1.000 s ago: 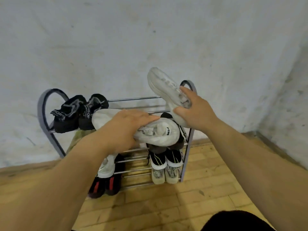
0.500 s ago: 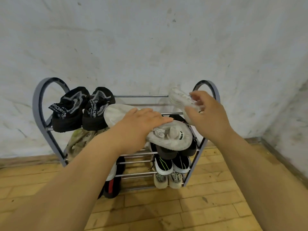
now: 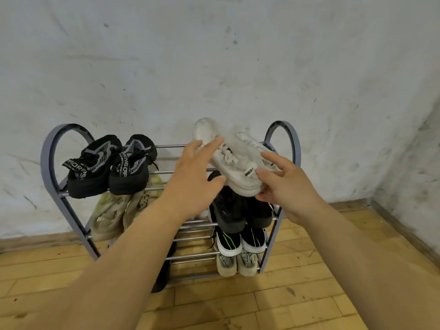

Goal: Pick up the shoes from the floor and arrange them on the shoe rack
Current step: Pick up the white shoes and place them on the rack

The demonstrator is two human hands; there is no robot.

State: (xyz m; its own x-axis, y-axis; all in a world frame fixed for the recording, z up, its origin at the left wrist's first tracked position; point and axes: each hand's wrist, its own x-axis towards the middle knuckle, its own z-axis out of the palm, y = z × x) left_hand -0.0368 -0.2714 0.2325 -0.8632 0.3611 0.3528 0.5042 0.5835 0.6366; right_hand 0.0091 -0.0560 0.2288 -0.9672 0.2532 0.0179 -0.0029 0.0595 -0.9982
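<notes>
Two white shoes sit tilted on the right end of the top shelf of the grey metal shoe rack. The nearer white shoe has its heel toward me; the toe of the other white shoe pokes up behind it. My left hand is flat with fingers spread, its fingertips against the left side of the shoes. My right hand cups the nearer shoe's heel, thumb on the back and fingers under the sole. The shoes look blurred.
A black pair fills the top shelf's left. Below are beige shoes, dark shoes, black-and-white shoes and pale shoes. A plaster wall stands behind the rack, with a corner at right. The floor is wooden.
Both white shoes have gone up onto the top shelf's right end. My left hand has come off the shoe it pressed down and spread open. My right hand has shifted to the nearer shoe's heel.
</notes>
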